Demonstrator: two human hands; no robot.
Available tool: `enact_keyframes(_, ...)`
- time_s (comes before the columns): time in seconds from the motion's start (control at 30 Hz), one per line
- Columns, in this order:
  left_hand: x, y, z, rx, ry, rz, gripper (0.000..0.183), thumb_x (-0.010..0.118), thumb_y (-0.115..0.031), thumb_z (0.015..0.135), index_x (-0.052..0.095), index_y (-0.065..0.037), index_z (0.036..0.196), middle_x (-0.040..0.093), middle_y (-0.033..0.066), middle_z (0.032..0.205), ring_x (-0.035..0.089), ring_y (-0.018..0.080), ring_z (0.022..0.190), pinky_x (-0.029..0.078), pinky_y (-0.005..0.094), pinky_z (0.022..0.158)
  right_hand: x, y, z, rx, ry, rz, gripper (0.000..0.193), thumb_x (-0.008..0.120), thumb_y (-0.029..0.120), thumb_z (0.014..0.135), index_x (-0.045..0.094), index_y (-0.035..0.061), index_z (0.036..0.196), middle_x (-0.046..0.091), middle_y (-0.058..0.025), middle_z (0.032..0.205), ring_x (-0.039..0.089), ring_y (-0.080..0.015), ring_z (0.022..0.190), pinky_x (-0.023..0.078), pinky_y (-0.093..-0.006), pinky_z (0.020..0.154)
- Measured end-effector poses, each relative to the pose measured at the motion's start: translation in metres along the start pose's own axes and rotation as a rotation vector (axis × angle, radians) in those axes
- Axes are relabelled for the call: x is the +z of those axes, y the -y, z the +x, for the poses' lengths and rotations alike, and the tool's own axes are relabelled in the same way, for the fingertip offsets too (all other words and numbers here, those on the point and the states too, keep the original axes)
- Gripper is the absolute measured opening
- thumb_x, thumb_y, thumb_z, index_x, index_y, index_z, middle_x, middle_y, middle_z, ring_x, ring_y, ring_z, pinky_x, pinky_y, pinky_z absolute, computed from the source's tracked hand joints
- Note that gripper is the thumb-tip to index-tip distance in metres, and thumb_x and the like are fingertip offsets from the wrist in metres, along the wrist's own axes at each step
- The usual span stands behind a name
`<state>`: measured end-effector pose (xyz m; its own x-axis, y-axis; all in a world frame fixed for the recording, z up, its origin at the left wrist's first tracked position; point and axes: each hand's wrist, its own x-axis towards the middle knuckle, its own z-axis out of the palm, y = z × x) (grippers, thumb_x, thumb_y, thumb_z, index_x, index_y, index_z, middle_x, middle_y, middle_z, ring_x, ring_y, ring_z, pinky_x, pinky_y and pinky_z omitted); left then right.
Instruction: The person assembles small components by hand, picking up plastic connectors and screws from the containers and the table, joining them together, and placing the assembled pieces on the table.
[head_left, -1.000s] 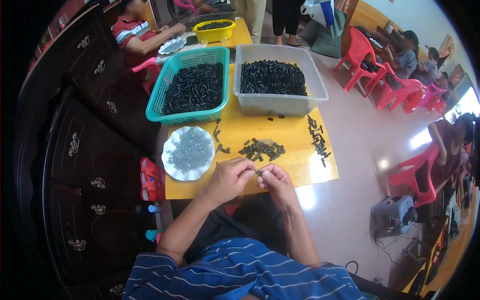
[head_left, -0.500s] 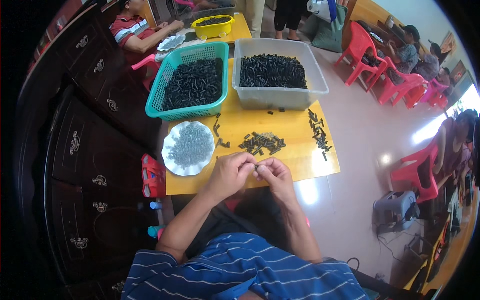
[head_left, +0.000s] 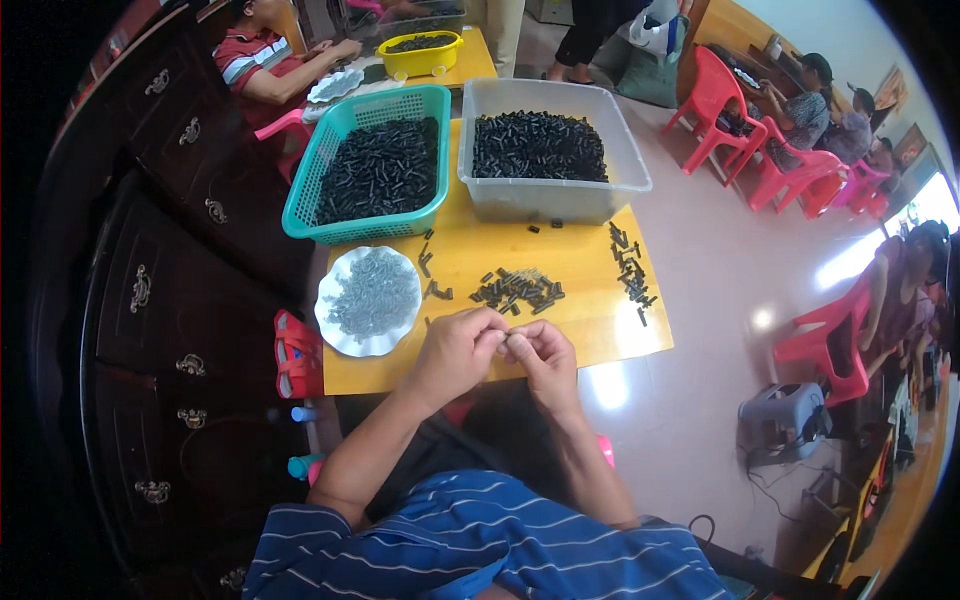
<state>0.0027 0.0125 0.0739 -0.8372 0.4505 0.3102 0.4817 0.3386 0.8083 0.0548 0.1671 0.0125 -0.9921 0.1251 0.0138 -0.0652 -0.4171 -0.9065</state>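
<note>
Brimming grey tub (head_left: pixel 548 195), black plastic pieces (head_left: pixel 538 147)

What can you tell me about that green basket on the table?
The green basket is teal plastic, rectangular, with mesh walls full of small holes and a smooth rim. It sits upright at the far left of the yellow table, touching or nearly touching the grey tub on its right. It is heaped with small black parts. A white plate lies just in front of it. No hand touches it.
</note>
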Motion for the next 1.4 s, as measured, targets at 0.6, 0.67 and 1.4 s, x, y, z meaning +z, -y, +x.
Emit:
enact_keyframes(0.6, -0.007, -0.004, 0.006, -0.043, 0.06, -0.144, 0.008, 0.065, -0.002, 0.089, 0.066, 0.001, 0.096, 0.072, 0.0152, 0.082, 0.073, 0.0268, 0.071, 0.054, 0.0337, 0.065, -0.013, 0.008, 0.003, 0.148, 0.114, 0.142, 0.016, 0.063, 0.013, 0.1, 0.064, 0.0001, 0.11, 0.07, -0.0062, 0.095, 0.063, -0.0119, 0.084, 0.052, -0.0269, 0.081)
enact_keyframes(0.67, -0.009, -0.002, 0.004, -0.071, 0.09, -0.16, 0.008, 0.065, -0.002, 0.089, 0.066, 0.001, 0.097, 0.072, 0.0153, 0.082, 0.073, 0.0255, 0.071, 0.054, 0.0329, 0.065, -0.012, 0.008, 0.002, 0.153, 0.113, 0.147, 0.016, 0.063, 0.013, 0.1, 0.064, 0.0, 0.11, 0.07, -0.0063, 0.096, 0.064, -0.012, 0.085, 0.052, -0.0271, 0.081)
enact_keyframes(1.4, -0.013, 0.018, 0.004, -0.19, 0.196, -0.217, 0.011, 0.063, -0.006, 0.095, 0.068, 0.001, 0.103, 0.069, 0.0027, 0.082, 0.062, 0.0073, 0.073, 0.049, 0.0238, 0.066, -0.015, 0.016, 0.003, 0.252, 0.185, 0.097, 0.022, 0.061, 0.016, 0.101, 0.066, 0.0003, 0.115, 0.072, -0.0077, 0.099, 0.064, -0.0125, 0.086, 0.053, -0.0267, 0.083)
